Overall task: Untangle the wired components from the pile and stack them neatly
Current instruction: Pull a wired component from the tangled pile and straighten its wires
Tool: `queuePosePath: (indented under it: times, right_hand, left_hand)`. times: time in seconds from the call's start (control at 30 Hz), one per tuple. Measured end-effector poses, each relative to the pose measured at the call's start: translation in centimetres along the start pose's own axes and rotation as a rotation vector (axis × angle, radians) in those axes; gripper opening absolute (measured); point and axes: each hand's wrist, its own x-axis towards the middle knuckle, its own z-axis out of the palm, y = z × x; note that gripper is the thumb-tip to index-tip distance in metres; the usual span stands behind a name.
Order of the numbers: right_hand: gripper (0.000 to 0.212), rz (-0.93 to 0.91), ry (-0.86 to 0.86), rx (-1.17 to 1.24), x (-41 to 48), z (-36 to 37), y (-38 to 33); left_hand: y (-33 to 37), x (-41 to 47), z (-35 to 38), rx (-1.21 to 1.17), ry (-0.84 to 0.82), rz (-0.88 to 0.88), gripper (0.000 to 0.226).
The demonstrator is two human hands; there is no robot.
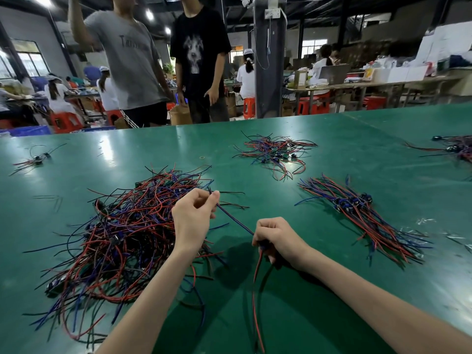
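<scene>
A big tangled pile of red, blue and black wired components (pixel 120 231) lies on the green table (pixel 319 159) at the left. My left hand (pixel 194 215) hovers at the pile's right edge and pinches a blue wire (pixel 233 219) between thumb and fingertips. That wire runs taut down to my right hand (pixel 275 238), which grips one wired component; its red and black leads (pixel 256 297) hang toward me. At the right lies a neat stack of aligned components (pixel 362 215).
A second loose pile (pixel 275 152) sits farther back, a small cluster (pixel 37 158) at the far left, and another heap (pixel 457 149) at the right edge. Two people stand beyond the table's far edge. Other workers sit at benches behind.
</scene>
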Motion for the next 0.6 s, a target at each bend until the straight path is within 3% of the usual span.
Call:
queuePosePath:
  times: [0.1, 0.17, 0.27, 0.43, 0.6]
  right_hand:
    - [0.012, -0.006, -0.005, -0.006, -0.1, 0.0, -0.1]
    - [0.012, -0.011, -0.006, -0.010, -0.2, 0.0, -0.1]
    - [0.012, -0.014, -0.008, -0.001, -0.2, 0.0, -0.2]
    - [0.012, -0.015, -0.047, -0.003, -0.5, 0.0, -0.5]
    - [0.013, -0.005, -0.116, -0.001, -0.7, 0.5, -0.8]
  left_hand:
    - [-0.2, -0.1, -0.2, 0.294, 0.051, 0.364, 0.013]
    - [-0.1, -0.2, -0.1, 0.308, 0.072, 0.392, 0.011]
    - [0.2, 0.0, -0.2, 0.114, 0.078, 0.141, 0.021]
    - [1.0, 0.2, 0.1, -0.425, 0.038, -0.296, 0.018]
    - [1.4, 0.6, -0.1, -0.617, 0.008, -0.482, 0.017]
